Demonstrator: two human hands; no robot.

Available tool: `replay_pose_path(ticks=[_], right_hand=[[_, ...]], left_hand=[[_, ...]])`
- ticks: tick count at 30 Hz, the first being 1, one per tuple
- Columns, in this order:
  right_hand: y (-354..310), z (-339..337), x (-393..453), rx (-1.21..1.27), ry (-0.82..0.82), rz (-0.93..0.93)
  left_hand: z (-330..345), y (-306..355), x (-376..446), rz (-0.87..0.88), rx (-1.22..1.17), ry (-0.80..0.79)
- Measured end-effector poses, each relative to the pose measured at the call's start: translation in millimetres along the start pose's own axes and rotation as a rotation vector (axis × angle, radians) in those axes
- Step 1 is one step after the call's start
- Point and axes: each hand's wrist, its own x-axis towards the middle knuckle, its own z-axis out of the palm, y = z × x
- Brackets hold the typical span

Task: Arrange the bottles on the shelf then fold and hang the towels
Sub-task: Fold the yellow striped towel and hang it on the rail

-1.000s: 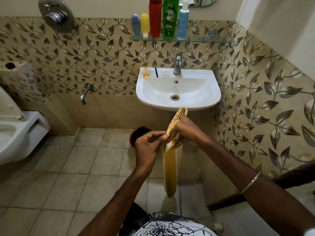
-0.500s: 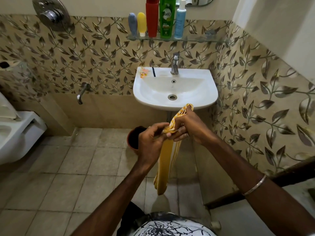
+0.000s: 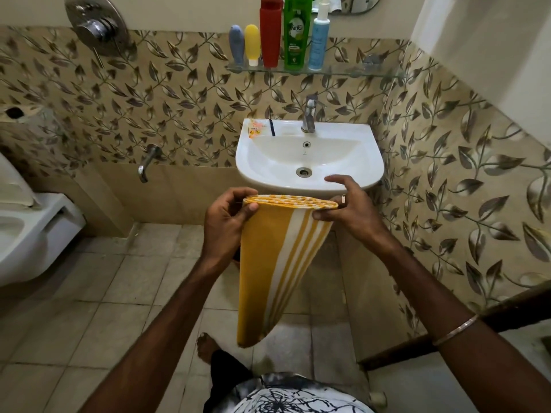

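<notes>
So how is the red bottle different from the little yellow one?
The red bottle is tall and straight-sided; the yellow bottle is short and rounded. The red one is red all over, while the yellow one stands on a white cap. Both stand upright on the glass shelf.

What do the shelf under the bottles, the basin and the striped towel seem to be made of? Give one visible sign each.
Shelf: probably clear glass; the tiles show through it.
Basin: likely glazed ceramic; white and glossy.
Towel: woven cloth, maybe cotton; hangs limp, folded in layers.
</notes>
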Motion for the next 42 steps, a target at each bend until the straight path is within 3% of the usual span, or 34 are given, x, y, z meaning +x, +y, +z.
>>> replay_pose_path(ticks=[11, 16, 18, 21, 23, 26, 29, 34, 38, 42], right_hand=[[-14, 6, 1, 0.071, -0.225, 0.051], [-16, -8, -2, 0.173, -0.651, 0.176], [-12, -6, -1, 0.141, -0.540, 0.156], [-15, 5, 3, -0.109, -0.211, -0.033], [-15, 8, 6, -0.090, -0.293, 0.021], [-19, 7, -2, 0.037, -0.488, 0.270], [-18, 7, 2, -0.040, -0.275, 0.136], [-24, 6, -2, 0.046, -0.456, 0.301], [-26, 2, -1, 0.032, -0.353, 0.238], [-25, -8, -1, -0.015, -0.423, 0.207]], left_hand=[[-17, -3, 24, -0.043, 0.020, -0.040], [-29, -3, 28, -0.170, -0.075, -0.189], [-31, -1, 28, -0.185, -0.074, -0.215], [-25, 0, 26, -0.187, -0.058, -0.162], [-22, -2, 26, -0.203, -0.063, -0.111], [-24, -4, 27, -0.218, -0.085, -0.110], [-26, 0, 26, -0.189, -0.082, -0.143], [-25, 4, 25, -0.193, -0.112, -0.164], [-29, 5, 24, -0.176, -0.084, -0.205], [-34, 4, 24, -0.209, -0.066, -0.238]])
